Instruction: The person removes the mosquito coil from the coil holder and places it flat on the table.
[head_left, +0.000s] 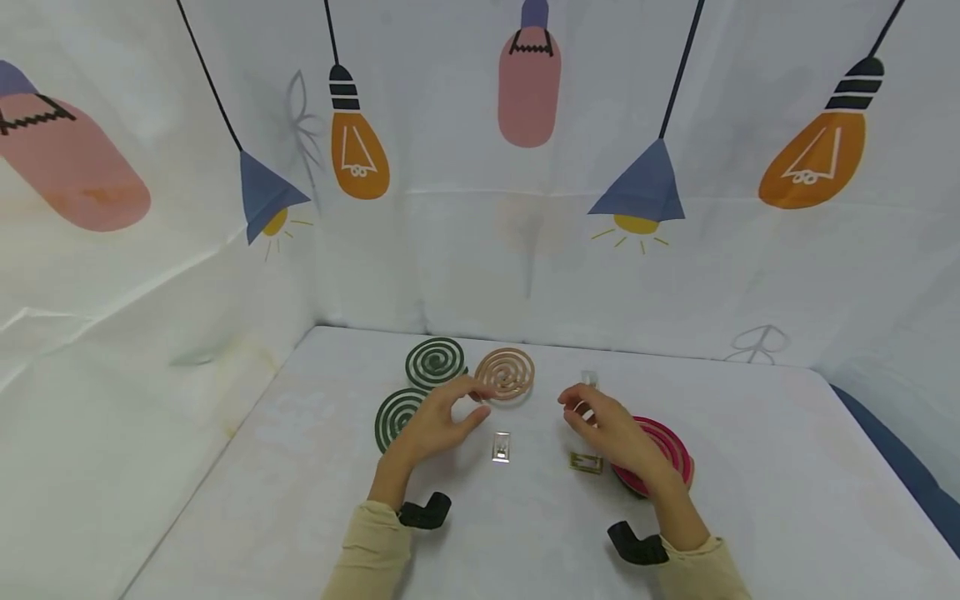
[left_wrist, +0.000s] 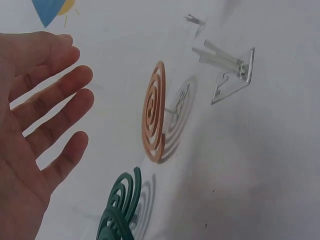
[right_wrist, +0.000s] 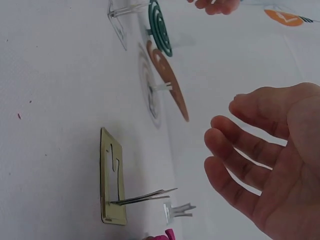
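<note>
My left hand (head_left: 442,421) hovers over the table with its fingers loosely spread and holds nothing. Just beyond its fingertips, a tan mosquito coil (left_wrist: 154,112) sits raised on a metal stand. Two green mosquito coils (head_left: 435,362) are beside that hand, the nearer one partly hidden by it. My right hand (head_left: 611,425) also hangs above the table, fingers gently bent around nothing. Below it lie a gold-coloured coil stand (right_wrist: 112,180) with upright prongs and, partly under the wrist, a red-pink mosquito coil (head_left: 671,442). Between the hands stands a silver coil stand (head_left: 501,447).
Another small silver stand (head_left: 590,378) is behind my right hand. The white table (head_left: 300,500) meets a white cloth wall (head_left: 465,258) printed with lamps and bulbs. Something dark blue (head_left: 900,467) shows past the table's right edge. Black straps (head_left: 425,511) are on my wrists.
</note>
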